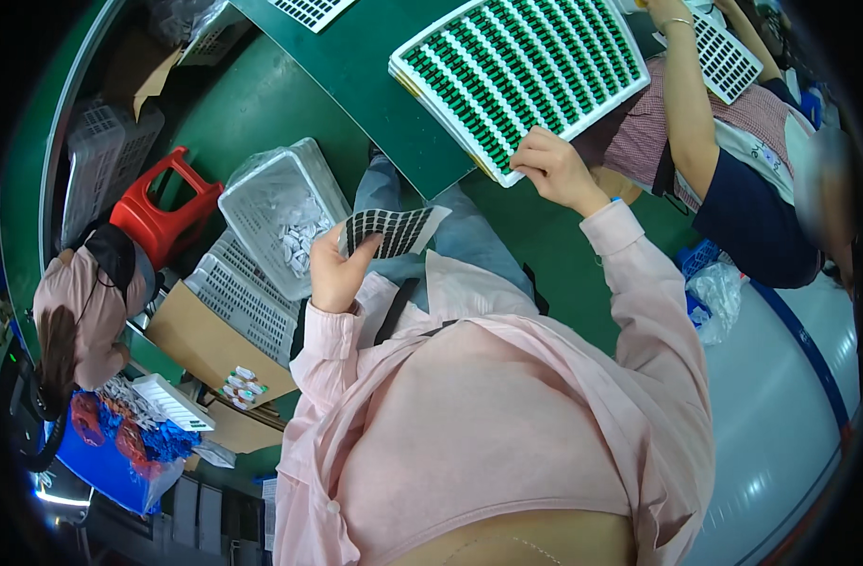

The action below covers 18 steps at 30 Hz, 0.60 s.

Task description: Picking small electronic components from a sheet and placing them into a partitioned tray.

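Observation:
My left hand point(337, 275) pinches a flexible sheet of dark rectangular stickers point(394, 232) between thumb and fingers, held in front of my waist. The sheet bends slightly, its pale margin showing on the right. Ahead and to the right, a white tray point(445, 121) holds rows of small green-and-black pieces point(526, 75) separated by white strips. At the tray's near corner is my right hand point(556, 172), its fingers curled and pressed together against the edge. Whatever lies between those fingertips is hidden.
The tray rests on a green table point(394, 132), with another sticker sheet point(309, 9) at its far edge. A co-worker's arm point(691, 104) is at right, near a sticker sheet point(726, 58). Left are a lined white bin point(238, 212), cardboard box point(196, 330), red stool point(172, 203) and another person point(101, 292).

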Tool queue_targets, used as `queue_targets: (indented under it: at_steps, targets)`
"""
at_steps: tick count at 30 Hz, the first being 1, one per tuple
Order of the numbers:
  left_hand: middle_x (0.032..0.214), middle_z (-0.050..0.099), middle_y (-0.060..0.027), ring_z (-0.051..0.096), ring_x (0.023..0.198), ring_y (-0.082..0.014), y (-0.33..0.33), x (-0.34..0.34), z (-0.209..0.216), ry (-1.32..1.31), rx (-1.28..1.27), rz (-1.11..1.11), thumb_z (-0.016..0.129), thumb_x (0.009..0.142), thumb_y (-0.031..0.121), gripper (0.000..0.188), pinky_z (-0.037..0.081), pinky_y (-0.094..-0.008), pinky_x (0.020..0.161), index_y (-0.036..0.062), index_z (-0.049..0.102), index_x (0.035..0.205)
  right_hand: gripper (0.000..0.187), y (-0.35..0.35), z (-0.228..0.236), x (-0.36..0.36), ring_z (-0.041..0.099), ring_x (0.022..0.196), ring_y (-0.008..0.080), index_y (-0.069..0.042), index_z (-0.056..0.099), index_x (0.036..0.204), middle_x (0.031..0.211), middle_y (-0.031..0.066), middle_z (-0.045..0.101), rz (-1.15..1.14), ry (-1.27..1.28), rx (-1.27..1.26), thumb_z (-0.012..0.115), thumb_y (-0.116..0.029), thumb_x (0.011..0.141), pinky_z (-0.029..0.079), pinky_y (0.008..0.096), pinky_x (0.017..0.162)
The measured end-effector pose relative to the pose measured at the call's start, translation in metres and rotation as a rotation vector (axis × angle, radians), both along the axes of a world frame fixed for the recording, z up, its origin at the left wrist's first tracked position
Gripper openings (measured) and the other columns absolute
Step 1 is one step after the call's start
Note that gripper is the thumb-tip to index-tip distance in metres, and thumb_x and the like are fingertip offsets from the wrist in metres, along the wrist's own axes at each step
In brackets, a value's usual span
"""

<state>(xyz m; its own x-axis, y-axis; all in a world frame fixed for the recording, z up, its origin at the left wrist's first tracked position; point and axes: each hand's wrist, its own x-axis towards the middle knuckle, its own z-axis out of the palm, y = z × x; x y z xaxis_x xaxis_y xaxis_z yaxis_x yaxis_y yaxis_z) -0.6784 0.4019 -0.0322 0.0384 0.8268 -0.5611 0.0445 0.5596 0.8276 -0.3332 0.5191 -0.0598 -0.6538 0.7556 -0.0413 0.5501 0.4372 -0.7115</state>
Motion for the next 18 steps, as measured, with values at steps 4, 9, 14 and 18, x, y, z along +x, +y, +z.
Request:
queue_targets:
  at_steps: [4,9,14,18]
  targets:
    - [0.085,0.070,-0.0011,0.061,0.075,-0.0084,-0.011,0.011,-0.005,-0.051,-0.065,0.142,0.064,0.085,-0.003,0.014,0.048,-0.0239,0.070,-0.0019,0.070,0.097,0.012,0.008,0.001,-0.001,0.058,0.078,0.0263,-0.005,0.066,0.080,0.079,0.0068,0.058,0.029,0.026,-0.042,0.072,0.002,0.072,0.048,0.0359,0.067]
    - [0.086,0.070,-0.0010,0.061,0.077,-0.0088,-0.015,0.028,-0.001,-0.044,-0.075,0.259,0.064,0.085,-0.002,0.015,0.048,-0.0238,0.071,-0.0009,0.070,0.098,0.016,0.011,0.002,-0.006,0.056,0.079,0.0271,-0.004,0.056,0.084,0.079,0.0091,0.052,0.240,-0.094,0.093,0.069,0.000,0.075,0.048,0.0387,0.066]
    - [0.092,0.070,-0.0020,0.062,0.081,-0.0098,-0.007,0.039,0.010,-0.062,-0.083,0.356,0.064,0.086,0.000,0.016,0.049,-0.0251,0.074,-0.0006,0.069,0.101,0.012,0.020,0.010,-0.014,0.060,0.085,0.0271,-0.003,0.055,0.082,0.082,0.0088,0.057,0.525,-0.368,0.176,0.063,-0.007,0.074,0.052,0.0378,0.071]
    - [0.099,0.070,-0.0053,0.066,0.085,-0.0149,-0.004,0.045,0.015,-0.097,-0.043,0.418,0.066,0.086,0.001,0.023,0.052,-0.0276,0.077,-0.0009,0.066,0.108,0.011,0.026,-0.003,-0.010,0.062,0.085,0.0301,-0.003,0.055,0.081,0.082,0.0110,0.059,0.550,-0.252,0.158,0.063,-0.008,0.076,0.051,0.0414,0.071]
